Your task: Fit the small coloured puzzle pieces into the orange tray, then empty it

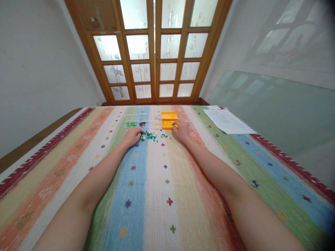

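Both my arms reach far across a striped cloth (157,188). My left hand (133,135) rests with fingers curled at the left edge of a loose pile of small coloured pieces (151,136); what it grips is too small to name. My right hand (181,130) lies beside the pile's right end, its fingers bent and touching the front right corner of an orange tray (169,118). Beyond the pile sit small sorted groups: green pieces (131,124), dark pieces (142,123) and yellow pieces (156,126).
A white printed sheet (227,120) lies at the far right of the cloth. Wooden glazed doors (157,52) stand beyond the far edge. A white wall runs on the left, a glass panel (274,108) on the right.
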`<state>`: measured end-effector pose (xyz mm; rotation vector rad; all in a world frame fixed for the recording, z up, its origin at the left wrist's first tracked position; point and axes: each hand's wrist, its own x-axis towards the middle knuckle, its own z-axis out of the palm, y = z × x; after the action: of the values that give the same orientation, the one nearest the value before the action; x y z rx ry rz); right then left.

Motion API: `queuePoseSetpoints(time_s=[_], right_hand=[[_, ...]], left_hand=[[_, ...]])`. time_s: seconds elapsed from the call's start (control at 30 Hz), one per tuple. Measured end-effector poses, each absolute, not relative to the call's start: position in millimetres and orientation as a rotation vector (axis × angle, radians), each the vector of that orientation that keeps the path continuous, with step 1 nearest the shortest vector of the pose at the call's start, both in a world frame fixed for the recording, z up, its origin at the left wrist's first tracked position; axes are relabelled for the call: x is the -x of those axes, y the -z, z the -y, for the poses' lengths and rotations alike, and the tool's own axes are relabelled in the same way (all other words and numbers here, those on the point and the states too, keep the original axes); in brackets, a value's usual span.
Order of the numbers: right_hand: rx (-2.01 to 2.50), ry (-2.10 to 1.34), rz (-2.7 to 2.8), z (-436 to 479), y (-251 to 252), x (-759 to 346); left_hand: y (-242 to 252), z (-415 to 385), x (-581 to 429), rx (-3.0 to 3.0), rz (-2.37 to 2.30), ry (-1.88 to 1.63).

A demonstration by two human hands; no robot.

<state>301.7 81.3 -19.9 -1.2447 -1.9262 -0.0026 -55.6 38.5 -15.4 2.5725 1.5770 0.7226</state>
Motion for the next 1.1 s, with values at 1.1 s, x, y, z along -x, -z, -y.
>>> queuePoseSetpoints(time_s=[1.1], right_hand=[[1.227,-0.014,1.952,-82.8,21.4,-301.9]], left_hand=[[17.0,-36.9,53.1,-2.688,-1.646,-0.654]])
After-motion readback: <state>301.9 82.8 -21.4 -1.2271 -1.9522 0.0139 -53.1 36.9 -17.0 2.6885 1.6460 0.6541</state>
